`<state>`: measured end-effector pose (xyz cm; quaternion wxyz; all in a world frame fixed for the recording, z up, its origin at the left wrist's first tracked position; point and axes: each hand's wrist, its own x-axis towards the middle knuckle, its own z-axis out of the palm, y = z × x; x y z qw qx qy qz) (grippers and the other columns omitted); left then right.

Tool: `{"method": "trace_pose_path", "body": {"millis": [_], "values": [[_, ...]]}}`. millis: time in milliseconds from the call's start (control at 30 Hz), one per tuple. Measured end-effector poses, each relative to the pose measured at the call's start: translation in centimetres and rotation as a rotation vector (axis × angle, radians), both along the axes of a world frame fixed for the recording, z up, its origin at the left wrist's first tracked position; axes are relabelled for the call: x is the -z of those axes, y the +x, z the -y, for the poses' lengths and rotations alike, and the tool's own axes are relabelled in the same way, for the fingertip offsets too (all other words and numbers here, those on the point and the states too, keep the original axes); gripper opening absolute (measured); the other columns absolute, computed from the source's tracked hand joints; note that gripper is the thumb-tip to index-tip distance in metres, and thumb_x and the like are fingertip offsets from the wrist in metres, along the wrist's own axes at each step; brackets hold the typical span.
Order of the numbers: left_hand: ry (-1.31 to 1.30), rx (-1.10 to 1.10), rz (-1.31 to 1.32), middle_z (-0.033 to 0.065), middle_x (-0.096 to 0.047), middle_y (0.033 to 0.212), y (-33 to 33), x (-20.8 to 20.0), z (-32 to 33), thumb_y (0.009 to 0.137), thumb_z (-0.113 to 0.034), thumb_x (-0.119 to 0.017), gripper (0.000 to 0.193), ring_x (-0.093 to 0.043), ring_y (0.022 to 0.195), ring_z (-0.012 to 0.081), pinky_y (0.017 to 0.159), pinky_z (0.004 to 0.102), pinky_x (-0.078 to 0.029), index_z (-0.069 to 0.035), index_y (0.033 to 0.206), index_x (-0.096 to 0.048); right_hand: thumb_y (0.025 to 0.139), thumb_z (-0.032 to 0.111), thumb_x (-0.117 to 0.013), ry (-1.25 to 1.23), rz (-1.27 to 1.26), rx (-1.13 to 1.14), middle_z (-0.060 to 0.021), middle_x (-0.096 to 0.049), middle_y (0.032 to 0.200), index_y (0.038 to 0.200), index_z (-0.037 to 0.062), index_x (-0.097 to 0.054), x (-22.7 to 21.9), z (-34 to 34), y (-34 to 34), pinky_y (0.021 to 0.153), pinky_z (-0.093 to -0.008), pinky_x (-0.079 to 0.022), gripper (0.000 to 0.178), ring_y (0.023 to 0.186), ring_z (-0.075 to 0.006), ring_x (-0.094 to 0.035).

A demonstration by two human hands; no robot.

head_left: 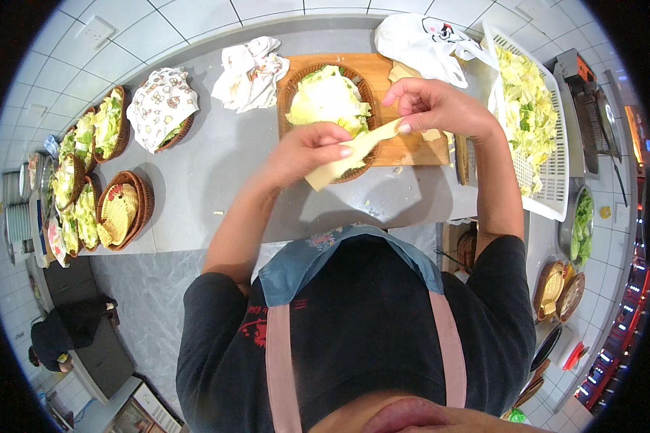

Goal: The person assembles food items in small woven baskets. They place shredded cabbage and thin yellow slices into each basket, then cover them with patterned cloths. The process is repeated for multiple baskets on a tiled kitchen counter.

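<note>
In front of me both hands stretch a thin, pale yellow sheet (pixel 368 143), which looks like tofu skin, over the near side of a wicker basket. My left hand (pixel 303 153) pinches it near its broader end, which hangs down past the basket's rim. The narrow end is between the thumb and fingers of my right hand (pixel 440 108). Pale cabbage leaves (pixel 328 97) are heaped in the wicker basket (pixel 292 88). That basket stands on a wooden cutting board (pixel 415 153). More pale yellow sheets (pixel 403 71) lie at the board's far right, partly hidden behind my right hand.
A crumpled white cloth (pixel 249 76) and a cloth-covered basket (pixel 162 105) are left of the board. Several cabbage-filled baskets (pixel 108 124) crowd the far left. At right stand a white plastic bag (pixel 422 47) and a white crate (pixel 556 184) of cut cabbage. Someone in dark clothes (pixel 68 328) is lower left.
</note>
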<state>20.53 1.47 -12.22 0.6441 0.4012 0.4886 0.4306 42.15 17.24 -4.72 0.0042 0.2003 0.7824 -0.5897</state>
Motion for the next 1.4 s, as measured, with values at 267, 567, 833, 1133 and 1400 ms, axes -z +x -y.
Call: {"method": "trace_pose_path", "body": {"millis": [267,567,833,1133,1400], "values": [[0.139,-0.095,-0.505,0.0041,-0.061,0.094,-3.8,-2.5,-0.5,0.088,-0.006,-0.059,0.006,-0.059,0.079,0.0089,0.073,0.0231,-0.049,-0.005,0.089,-0.053,0.082,0.011,-0.069,0.207,-0.072,0.118,0.0048,-0.049,0.071,0.102,0.0035,-0.059,1.9,-0.2,-1.8,0.065,-0.0212,-0.040,0.023,0.071,-0.0050,-0.048],[0.292,-0.090,-0.193,0.0006,-0.060,0.095,-7.7,-0.5,-3.5,0.086,0.000,-0.056,0.010,-0.059,0.087,0.0114,0.082,0.0269,-0.048,-0.007,0.092,-0.054,0.086,0.018,-0.065,-0.026,-0.200,0.277,0.0064,-0.054,0.078,0.101,0.0094,-0.060,4.3,-3.2,-3.6,0.063,-0.0181,-0.039,0.018,0.069,-0.0035,-0.048],[0.192,-0.170,-0.268,0.0001,-0.063,0.089,-8.2,-1.0,-4.6,0.086,-0.004,-0.059,0.017,-0.057,0.080,0.0069,0.071,0.0212,-0.047,-0.004,0.102,-0.063,0.087,0.011,-0.061,-0.251,-0.179,0.491,0.0034,-0.059,0.085,0.100,0.0101,-0.058,7.8,-4.9,-3.6,0.065,-0.0188,-0.046,0.013,0.074,-0.0060,-0.057],[0.140,-0.350,-0.419,0.0051,-0.064,0.095,-8.4,3.8,-5.4,0.084,-0.001,-0.058,0.031,-0.059,0.088,0.0113,0.078,0.0241,-0.048,0.001,0.115,-0.058,0.084,0.008,-0.065,-0.120,-0.053,0.502,0.0010,-0.059,0.084,0.104,0.0048,-0.057,12.8,-4.4,-4.1,0.073,-0.0240,-0.048,0.022,0.077,-0.0096,-0.058],[0.201,-0.504,-0.446,0.0057,-0.063,0.099,-8.2,5.0,-5.0,0.084,0.005,-0.055,0.026,-0.060,0.091,0.0109,0.080,0.0235,-0.049,0.001,0.109,-0.060,0.085,0.009,-0.061,0.162,-0.084,0.496,0.0003,-0.059,0.083,0.098,0.0026,-0.059,13.1,-4.4,-3.8,0.068,-0.0226,-0.045,0.014,0.074,-0.0076,-0.055]]}}
